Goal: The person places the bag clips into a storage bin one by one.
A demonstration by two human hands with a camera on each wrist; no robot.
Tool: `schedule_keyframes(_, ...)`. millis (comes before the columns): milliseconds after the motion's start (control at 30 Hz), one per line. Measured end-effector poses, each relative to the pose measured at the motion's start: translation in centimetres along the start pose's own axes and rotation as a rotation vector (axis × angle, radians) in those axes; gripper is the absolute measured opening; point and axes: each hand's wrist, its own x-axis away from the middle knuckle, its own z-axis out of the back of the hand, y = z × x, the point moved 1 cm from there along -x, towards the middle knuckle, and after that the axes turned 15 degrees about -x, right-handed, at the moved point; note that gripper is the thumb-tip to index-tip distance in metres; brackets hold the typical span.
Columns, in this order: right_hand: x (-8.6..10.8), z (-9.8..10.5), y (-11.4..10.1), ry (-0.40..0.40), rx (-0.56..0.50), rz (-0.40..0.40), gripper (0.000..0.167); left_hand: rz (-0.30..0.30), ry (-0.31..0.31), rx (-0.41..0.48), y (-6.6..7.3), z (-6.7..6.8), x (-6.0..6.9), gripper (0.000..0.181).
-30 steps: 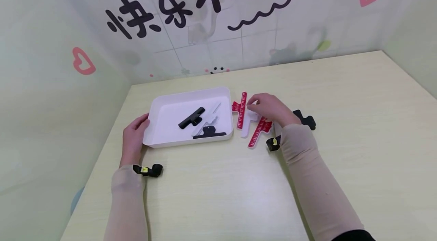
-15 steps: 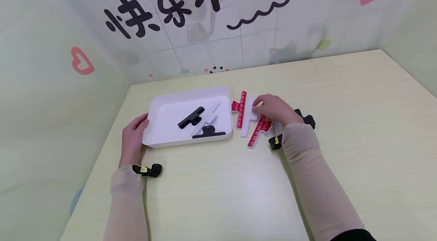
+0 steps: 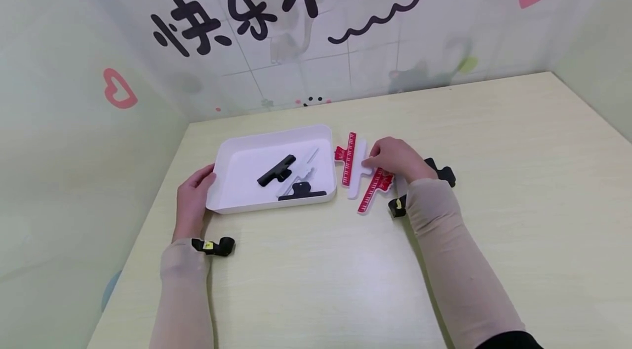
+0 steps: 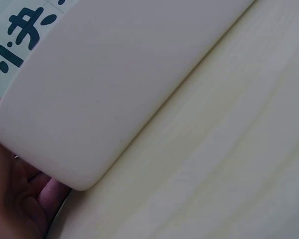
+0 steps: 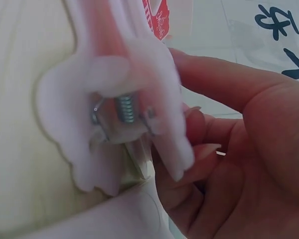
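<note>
My left hand grips the left end of a white tray, its fingers partly hidden behind the wall. Inside the tray are a black clip, another black clip and clear clips. My right hand pinches the tab of a white spring clip lying on the table. In the right wrist view, the fingers bend against the upper plate of that clip, with its metal spring visible. Red clips with piano-key print, one left and one right, lie beside it.
The pale wooden table runs back to a printed cloth backdrop. Side walls of cloth stand at left and right. A pale strip shows partly hidden near the right wrist's black camera.
The right hand has shifted slightly to the right and its fingers have come down onto the white clip. The tray, the left hand and the clips stay in place.
</note>
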Motion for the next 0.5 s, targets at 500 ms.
schedule_keyframes(500,0.08,0.53,0.16,0.024,-0.183,0.042,0.031,0.005,-0.002,0.024,-0.14,-0.10,0.07,0.041)
